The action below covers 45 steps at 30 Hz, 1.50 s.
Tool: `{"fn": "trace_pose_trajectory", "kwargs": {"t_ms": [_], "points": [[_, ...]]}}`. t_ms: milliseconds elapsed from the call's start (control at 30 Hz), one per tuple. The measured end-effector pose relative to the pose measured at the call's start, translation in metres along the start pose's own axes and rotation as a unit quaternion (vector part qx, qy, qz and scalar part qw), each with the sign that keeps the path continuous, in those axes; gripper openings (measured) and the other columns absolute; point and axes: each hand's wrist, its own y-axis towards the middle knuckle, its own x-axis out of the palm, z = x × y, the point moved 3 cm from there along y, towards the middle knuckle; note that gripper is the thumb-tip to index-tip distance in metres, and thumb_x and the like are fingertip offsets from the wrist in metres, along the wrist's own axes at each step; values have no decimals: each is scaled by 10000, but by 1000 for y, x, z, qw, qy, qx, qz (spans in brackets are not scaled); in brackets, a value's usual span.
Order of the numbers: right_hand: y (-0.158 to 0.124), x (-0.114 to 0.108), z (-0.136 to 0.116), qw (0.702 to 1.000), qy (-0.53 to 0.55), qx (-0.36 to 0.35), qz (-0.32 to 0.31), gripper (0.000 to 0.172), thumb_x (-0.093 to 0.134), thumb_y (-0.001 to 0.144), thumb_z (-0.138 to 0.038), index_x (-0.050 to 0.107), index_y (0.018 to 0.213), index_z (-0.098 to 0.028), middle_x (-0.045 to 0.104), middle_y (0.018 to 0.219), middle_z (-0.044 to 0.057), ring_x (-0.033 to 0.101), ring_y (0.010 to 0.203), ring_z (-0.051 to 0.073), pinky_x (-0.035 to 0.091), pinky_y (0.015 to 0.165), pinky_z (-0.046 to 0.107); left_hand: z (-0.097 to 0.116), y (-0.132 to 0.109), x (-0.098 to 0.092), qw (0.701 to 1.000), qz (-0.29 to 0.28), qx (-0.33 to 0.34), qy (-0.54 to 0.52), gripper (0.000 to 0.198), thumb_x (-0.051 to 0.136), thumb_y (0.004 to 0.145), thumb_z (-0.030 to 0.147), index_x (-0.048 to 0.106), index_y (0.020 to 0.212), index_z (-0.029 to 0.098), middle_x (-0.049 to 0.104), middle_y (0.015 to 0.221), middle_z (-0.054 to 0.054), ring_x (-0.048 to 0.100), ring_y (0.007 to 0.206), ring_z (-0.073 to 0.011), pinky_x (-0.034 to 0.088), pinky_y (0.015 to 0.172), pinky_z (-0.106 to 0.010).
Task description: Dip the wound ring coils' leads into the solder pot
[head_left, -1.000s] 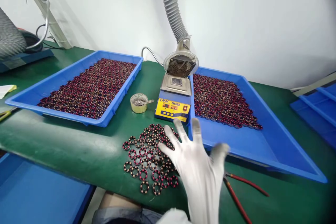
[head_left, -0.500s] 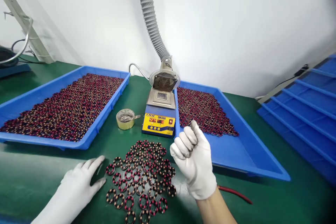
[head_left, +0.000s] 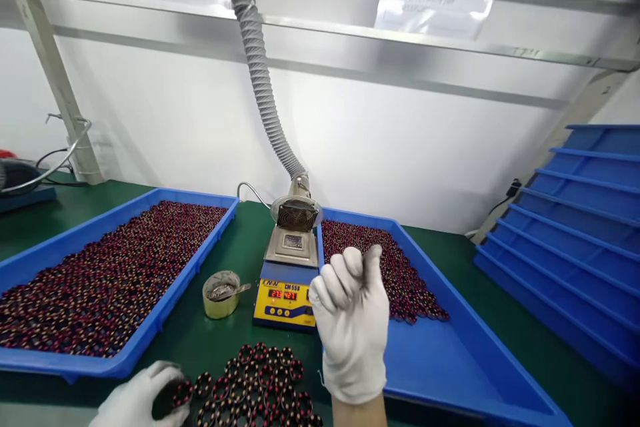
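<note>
My left hand (head_left: 145, 397), in a white glove, is at the lower left with thumb and fingers around a small dark ring with red and tan segments (head_left: 181, 392). More such rings (head_left: 260, 383) lie loose on the green table beside it. My right hand (head_left: 353, 323), gloved in white with dark smudges on thumb and fingers, is raised palm towards me. Its fingers are curled in and the thumb points up; anything inside them is hidden. Behind it stands a yellow and blue solder pot (head_left: 286, 300) with lit red digits.
Blue trays full of rings stand left (head_left: 125, 365) and right (head_left: 480, 380). A tape roll (head_left: 220, 310) holds grey scraps and a small scoop. A grey extraction hose (head_left: 260, 73) hangs over the pot. Stacked blue trays (head_left: 575, 233) are at far right.
The view has tilted up, showing a rail and papers. My left hand has closed around a ring at the pile's left edge. My right hand stays raised, fingers curled, now nearer the solder pot.
</note>
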Motion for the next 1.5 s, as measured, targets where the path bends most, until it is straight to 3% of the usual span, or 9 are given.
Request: {"fn": "trace_pose_trajectory", "kwargs": {"t_ms": [133,233,400,600,767,867,967,1100,1500], "points": [[6,-4,-2,999,-10,33,-38,439,510,816,-647,651,1029,-289,691,1039,12,612,1053,182,513,854,346,55,34,-73,986,101,89,-102,239,636,726,383,685,914,244,729,954,-28,687,895,-243,549,819,-321],[10,-5,0,998,-12,49,-40,492,430,839,-676,675,1018,-288,697,1043,14,604,1076,199,490,909,388,120,48,-117,957,157,173,-171,265,668,756,350,654,1004,255,697,1037,-15,668,940,-201,539,853,-296],[7,-7,13,992,-113,41,-24,391,501,865,-579,689,946,-245,696,1001,23,617,1017,167,481,928,317,186,58,-123,882,326,258,-222,299,684,770,266,605,1057,239,649,1069,-46,648,936,-190,553,811,-320],[4,-9,31,977,-209,45,-24,95,663,829,-301,649,894,-234,669,932,21,626,933,164,512,858,291,182,66,-100,851,403,296,-163,361,612,843,236,525,1194,248,615,1132,-96,619,995,-223,542,840,-384],[11,-22,36,973,-231,21,-13,143,722,763,-288,661,873,-221,665,980,52,635,921,201,518,853,348,173,69,-100,891,243,287,-253,756,686,792,336,280,1422,238,549,1316,-132,573,1158,-260,534,921,-402],[12,-26,37,966,-256,16,-33,105,728,760,-275,680,842,-231,660,903,30,630,905,185,511,856,328,171,72,-103,885,188,285,-318,552,670,816,252,444,1320,269,606,1258,-67,598,1124,-207,529,932,-342],[8,-26,38,965,-258,39,-29,97,703,789,-280,676,877,-248,648,936,21,617,893,158,501,865,302,172,73,-107,871,246,298,-302,342,635,824,146,589,1142,263,660,1141,-37,616,1050,-194,527,913,-352],[3,-24,37,968,-245,42,-16,165,734,768,-300,670,915,-261,647,933,7,608,886,131,497,856,254,177,69,-109,856,303,321,-269,340,645,800,116,594,1109,246,674,1079,-45,611,1007,-215,515,880,-395],[3,-26,39,963,-266,42,-21,189,685,807,-339,698,972,-248,681,1037,48,613,1012,189,488,901,308,172,70,-102,871,234,303,-308,301,658,844,289,580,1134,259,640,1136,-44,574,1062,-210,464,927,-364]]}}
